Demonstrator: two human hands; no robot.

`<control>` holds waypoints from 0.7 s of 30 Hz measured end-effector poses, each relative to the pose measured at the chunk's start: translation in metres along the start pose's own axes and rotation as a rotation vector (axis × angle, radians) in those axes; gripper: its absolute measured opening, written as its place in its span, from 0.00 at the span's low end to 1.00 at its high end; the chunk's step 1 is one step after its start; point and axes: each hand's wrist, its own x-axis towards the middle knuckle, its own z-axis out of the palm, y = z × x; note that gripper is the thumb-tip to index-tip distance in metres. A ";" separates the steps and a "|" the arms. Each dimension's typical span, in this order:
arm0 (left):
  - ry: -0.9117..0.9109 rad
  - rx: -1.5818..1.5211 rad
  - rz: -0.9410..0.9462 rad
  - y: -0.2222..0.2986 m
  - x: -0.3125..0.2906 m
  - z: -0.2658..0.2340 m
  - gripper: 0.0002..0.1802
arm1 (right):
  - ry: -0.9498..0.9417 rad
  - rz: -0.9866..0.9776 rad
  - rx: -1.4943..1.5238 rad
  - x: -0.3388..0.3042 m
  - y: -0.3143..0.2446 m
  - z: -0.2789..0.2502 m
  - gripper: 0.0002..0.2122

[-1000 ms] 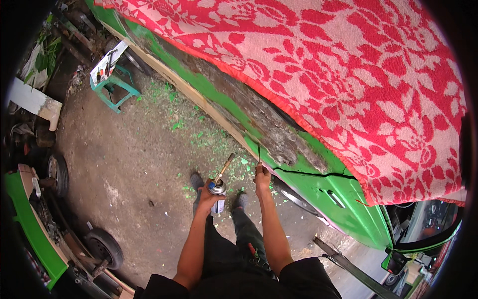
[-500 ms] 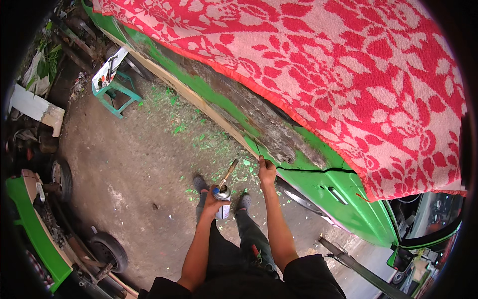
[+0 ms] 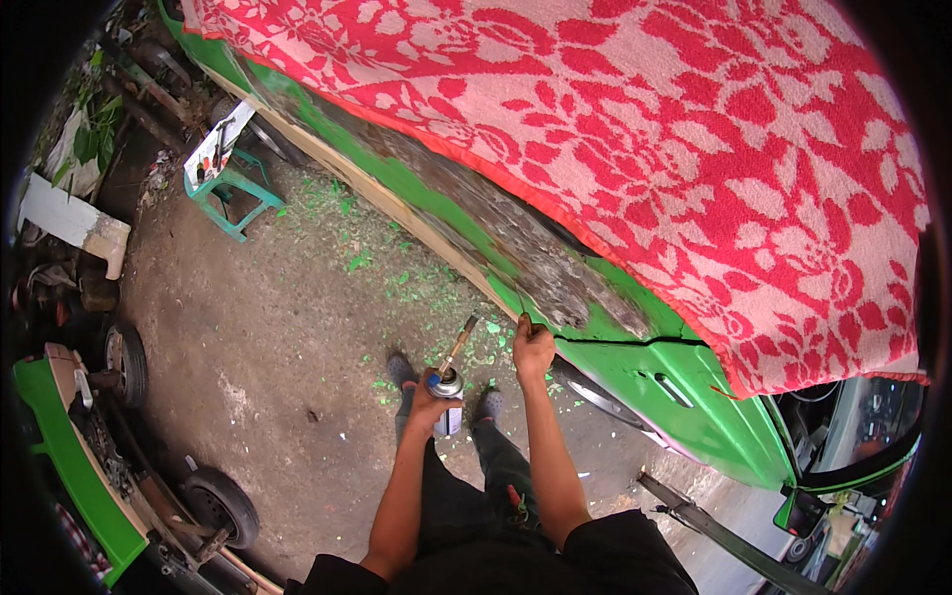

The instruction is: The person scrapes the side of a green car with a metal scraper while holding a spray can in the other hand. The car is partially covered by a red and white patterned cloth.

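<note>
A blowtorch with a gas canister and a brass-coloured tube is gripped in my left hand, its nozzle pointing up and to the right toward the car. No flame can be made out. My right hand is closed round a thin, dark hand tool, whose exact kind is too small to tell. That tool reaches the lower edge of the green car body, beside the front end of a stripped strip. Along that strip the surface is bare, brown and grey, with green paint on both sides.
A red and pink floral blanket covers the car's upper part. Green paint flakes litter the ground. A teal stool holding tools stands at the far left. Loose wheels and a green car part lie at left; a metal bar at right.
My right hand has drawn the thin tool back slightly toward me, and less of the tool shows now. My left hand with the blowtorch has hardly moved.
</note>
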 end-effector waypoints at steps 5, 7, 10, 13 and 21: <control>-0.018 0.005 -0.021 -0.002 0.004 -0.003 0.33 | 0.010 -0.057 -0.008 0.007 -0.008 0.001 0.19; -0.019 0.004 -0.009 -0.007 0.009 -0.009 0.33 | -0.060 -0.088 0.005 0.010 -0.015 0.002 0.19; -0.012 0.015 0.006 -0.011 0.012 -0.014 0.33 | -0.004 -0.101 0.044 0.008 -0.025 -0.002 0.19; -0.014 0.026 0.007 -0.006 0.012 -0.012 0.33 | 0.027 -0.090 -0.024 0.012 -0.021 0.002 0.19; 0.051 0.079 -0.009 0.006 0.014 -0.015 0.32 | 0.061 -0.089 -0.068 0.011 -0.025 0.007 0.18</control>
